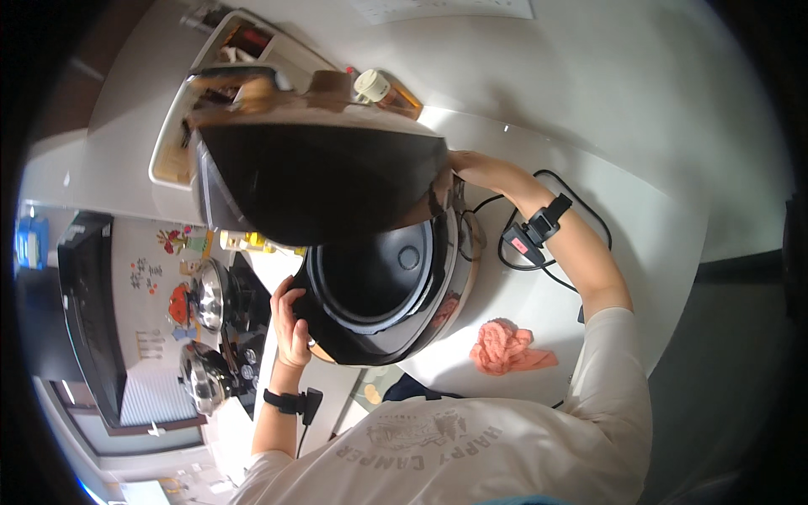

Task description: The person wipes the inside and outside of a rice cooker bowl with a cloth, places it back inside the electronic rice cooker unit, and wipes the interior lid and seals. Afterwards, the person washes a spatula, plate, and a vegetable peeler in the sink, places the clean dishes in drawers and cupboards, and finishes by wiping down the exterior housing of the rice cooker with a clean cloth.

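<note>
A large electric cooker with a dark glossy body (353,350) stands on the white table, its hinged lid (315,183) raised. Inside sits a round black inner pot (372,278). My left hand (291,325) holds the cooker's near left rim, fingers on the outer edge and thumb on top. My right hand (464,163) reaches to the back right of the cooker by the lid's hinge side; its fingers are hidden behind the lid, so its grip does not show. A crumpled pink cloth (505,347) lies on the table, right of the cooker.
A black power cord (596,218) loops on the table under my right forearm. Behind the lid are a cream storage tray (163,142) with mixed items and a cream lidded cup (372,85). Farther left are steel pots (211,293) on a stove and yellow-capped bottles (255,241).
</note>
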`<control>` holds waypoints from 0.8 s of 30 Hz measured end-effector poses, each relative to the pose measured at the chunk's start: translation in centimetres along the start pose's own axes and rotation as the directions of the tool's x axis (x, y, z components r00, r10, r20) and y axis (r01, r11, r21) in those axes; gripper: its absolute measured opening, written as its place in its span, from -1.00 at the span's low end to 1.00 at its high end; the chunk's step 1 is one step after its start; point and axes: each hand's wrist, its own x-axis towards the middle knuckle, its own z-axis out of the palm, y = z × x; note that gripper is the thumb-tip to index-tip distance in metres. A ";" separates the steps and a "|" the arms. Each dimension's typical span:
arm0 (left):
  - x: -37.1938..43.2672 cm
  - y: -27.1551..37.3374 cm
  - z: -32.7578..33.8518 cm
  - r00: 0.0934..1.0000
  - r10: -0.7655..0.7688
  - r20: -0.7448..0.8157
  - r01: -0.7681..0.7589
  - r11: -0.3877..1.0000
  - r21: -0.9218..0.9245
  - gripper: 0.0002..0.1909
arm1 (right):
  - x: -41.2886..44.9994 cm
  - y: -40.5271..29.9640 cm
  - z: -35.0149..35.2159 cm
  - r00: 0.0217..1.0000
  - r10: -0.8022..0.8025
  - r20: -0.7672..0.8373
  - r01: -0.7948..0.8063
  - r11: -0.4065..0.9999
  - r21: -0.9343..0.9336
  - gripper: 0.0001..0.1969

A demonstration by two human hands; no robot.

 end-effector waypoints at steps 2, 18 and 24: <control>-0.1 -0.2 -0.2 1.000 -0.011 0.002 0.011 1.000 -0.003 -0.30 | -0.4 -1.5 1.1 0.996 0.084 0.016 -0.085 0.991 0.106 -0.71; -0.7 -1.3 0.6 0.982 0.028 -0.186 -0.060 0.985 -0.165 -0.59 | -6.7 -1.4 7.4 0.780 0.052 -0.624 -0.287 0.915 -0.283 -0.47; -1.3 -2.0 0.7 0.986 0.031 -0.165 -0.057 0.986 -0.155 -0.48 | -24.3 0.8 19.0 0.822 0.294 -0.487 -0.568 0.474 -0.673 -0.30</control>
